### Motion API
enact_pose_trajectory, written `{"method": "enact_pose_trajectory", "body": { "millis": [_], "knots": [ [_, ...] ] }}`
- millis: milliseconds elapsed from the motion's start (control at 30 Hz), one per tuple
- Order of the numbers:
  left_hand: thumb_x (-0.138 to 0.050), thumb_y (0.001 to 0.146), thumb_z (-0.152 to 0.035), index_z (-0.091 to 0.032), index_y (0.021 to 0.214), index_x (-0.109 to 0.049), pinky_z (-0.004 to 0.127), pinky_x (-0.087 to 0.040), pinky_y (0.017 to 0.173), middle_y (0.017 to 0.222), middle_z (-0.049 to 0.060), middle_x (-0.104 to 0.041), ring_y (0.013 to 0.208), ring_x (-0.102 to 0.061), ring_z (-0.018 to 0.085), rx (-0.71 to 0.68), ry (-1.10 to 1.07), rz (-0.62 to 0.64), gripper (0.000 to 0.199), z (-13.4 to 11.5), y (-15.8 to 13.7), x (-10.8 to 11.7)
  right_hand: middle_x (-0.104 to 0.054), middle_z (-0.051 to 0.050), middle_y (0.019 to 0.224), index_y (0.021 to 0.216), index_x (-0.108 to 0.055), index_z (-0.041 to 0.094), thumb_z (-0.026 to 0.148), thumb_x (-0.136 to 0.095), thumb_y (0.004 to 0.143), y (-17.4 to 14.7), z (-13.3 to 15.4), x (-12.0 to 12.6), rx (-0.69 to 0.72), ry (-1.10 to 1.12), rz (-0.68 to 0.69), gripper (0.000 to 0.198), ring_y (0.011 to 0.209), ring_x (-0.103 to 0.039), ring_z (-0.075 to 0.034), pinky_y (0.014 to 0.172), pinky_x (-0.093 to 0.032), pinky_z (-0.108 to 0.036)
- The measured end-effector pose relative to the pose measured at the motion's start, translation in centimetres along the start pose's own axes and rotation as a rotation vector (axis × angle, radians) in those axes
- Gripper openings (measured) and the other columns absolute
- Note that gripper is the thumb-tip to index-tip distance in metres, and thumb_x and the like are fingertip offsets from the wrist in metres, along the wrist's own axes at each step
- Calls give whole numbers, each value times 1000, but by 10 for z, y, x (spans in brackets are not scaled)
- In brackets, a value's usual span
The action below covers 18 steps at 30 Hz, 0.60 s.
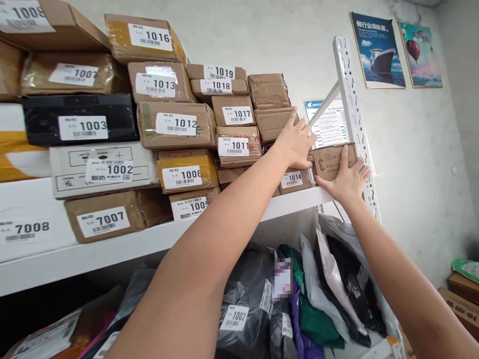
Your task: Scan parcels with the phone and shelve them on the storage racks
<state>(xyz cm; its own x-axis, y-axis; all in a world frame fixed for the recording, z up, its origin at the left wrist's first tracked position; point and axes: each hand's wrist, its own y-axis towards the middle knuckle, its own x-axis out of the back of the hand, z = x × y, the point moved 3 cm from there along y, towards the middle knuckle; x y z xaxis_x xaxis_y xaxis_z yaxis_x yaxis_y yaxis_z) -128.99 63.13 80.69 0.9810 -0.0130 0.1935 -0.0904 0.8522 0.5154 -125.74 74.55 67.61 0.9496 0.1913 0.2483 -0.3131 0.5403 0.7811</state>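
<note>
**At the right end of the upper shelf: both hands on the parcel stack**

At the shelf's far right end, you have both arms stretched up and forward. Your right hand lies flat and open against the front of a small brown box, fingers spread and pointing up, palm near its lower edge. It presses rather than grips; nothing is closed around the box. The box sits in the last gap on the shelf, between the box labelled 1014 and the white perforated upright, touching or nearly touching both. It stands on the shelf board, label side not visible.

Your left hand is also open, fingers extended, palm laid on the side of the stacked brown boxes just left of and above the small box. Judgement: this hand steadies the column, which is piled loosely and unevenly, so that it does not lean into the gap.

The numbered labels (1011, 1012, 1017 and others) all face outward, probably for reading from the aisle. Soft plastic mailers stand packed on the level below.
</note>
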Motion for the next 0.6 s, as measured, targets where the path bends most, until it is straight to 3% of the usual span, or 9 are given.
{"method": "enact_pose_trajectory", "body": {
  "millis": [133, 367, 600],
  "knots": [
    [-66, 75, -61, -22, 128, -62, 64, 1, 123, 134, 8, -60, 137, -41, 39, -31, 14, 5, 67, 2, -2, -3, -19, -26, 150, 160, -10, 22, 71, -69, 68, 0, -3, -8, 19, 14, -46, 120, 132, -31, -53, 109, -23, -69],
    [-65, 78, -57, -22, 128, -62, 63, 2, 124, 137, 8, -58, 141, -37, 38, -47, -66, -33, 60, 4, -10, -5, -27, -24, 148, 158, -23, 17, 64, -75, 61, 1, -5, -5, 26, 68, -103, 120, 132, -32, -51, 111, -28, -63],
    [-61, 80, -58, -26, 133, -58, 66, 6, 122, 142, 5, -56, 145, -31, 39, -37, -75, 12, 61, 4, -9, -10, -20, -32, 158, 155, -24, 3, 59, -73, 64, 3, -15, -18, 129, 87, -138, 117, 144, -21, -51, 118, -17, -66]
  ]
}}
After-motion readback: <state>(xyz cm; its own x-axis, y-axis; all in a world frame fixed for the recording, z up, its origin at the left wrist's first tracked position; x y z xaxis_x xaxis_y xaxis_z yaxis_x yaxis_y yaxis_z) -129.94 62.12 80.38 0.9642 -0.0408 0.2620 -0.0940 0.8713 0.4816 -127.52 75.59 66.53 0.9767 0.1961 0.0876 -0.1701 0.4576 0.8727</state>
